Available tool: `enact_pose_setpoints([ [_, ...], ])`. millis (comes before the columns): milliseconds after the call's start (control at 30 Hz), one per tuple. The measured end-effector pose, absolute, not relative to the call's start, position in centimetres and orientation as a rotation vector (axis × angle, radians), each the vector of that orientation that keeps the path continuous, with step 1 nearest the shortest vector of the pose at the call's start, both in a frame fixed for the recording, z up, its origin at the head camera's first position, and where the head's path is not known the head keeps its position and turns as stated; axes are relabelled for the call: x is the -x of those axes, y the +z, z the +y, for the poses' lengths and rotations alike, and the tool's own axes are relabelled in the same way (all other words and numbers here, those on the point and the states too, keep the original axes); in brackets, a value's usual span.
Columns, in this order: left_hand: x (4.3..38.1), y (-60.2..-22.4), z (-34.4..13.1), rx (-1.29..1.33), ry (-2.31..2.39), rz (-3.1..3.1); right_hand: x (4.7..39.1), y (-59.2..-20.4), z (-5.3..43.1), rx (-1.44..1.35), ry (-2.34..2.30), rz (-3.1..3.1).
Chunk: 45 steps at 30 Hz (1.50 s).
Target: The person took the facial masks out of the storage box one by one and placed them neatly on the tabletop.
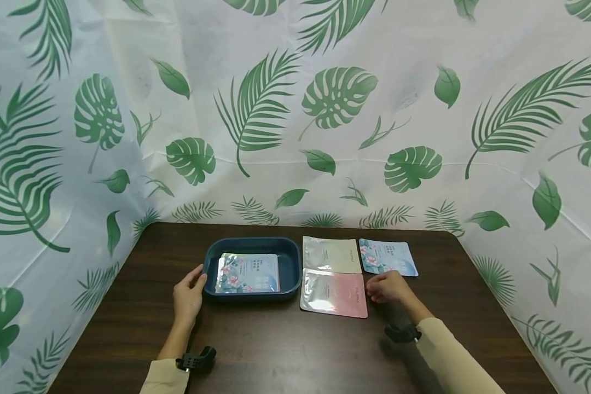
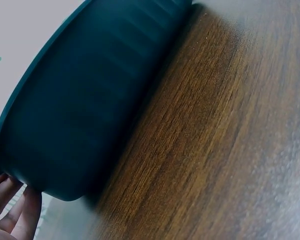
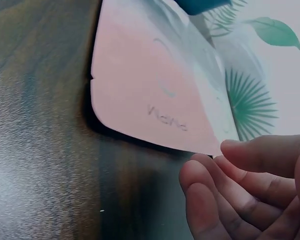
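An open stretch of counter lay in front of the tray and pink packet. The tray's raised wall blocked the left hand toward the right, with hardly any gap between tray and packet. The right hand filled the space just beside the packet's right edge.

Dark-blue rectangular tray: rounded corners, upright; blue-and-white floral sachet face-up inside. Pink-and-silver foil sachet: lying flat just right of tray, lettered pink end facing away.
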State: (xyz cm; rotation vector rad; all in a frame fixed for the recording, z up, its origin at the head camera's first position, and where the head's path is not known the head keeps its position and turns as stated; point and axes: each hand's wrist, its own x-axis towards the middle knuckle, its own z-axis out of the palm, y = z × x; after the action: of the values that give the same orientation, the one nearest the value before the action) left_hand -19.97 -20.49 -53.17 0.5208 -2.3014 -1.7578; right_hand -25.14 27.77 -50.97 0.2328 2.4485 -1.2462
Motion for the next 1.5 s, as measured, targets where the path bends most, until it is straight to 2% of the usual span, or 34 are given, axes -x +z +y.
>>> enact_pose_setpoints([
  [800, 20.0, -52.9, -20.4, -0.531, -1.762, -2.328, 25.5, -47.8, 25.8, -0.179, -1.364, 2.531],
  [1100, 20.0, -53.0, -20.6, -0.532, -1.774, -2.321, 26.1, -45.5, 25.0, 0.009, -1.386, 2.575],
  [1500, 19.9, -53.0, -20.6, -0.529, -1.786, -2.312, 27.0, -44.2, 22.8, 0.062, -1.482, 2.507],
])
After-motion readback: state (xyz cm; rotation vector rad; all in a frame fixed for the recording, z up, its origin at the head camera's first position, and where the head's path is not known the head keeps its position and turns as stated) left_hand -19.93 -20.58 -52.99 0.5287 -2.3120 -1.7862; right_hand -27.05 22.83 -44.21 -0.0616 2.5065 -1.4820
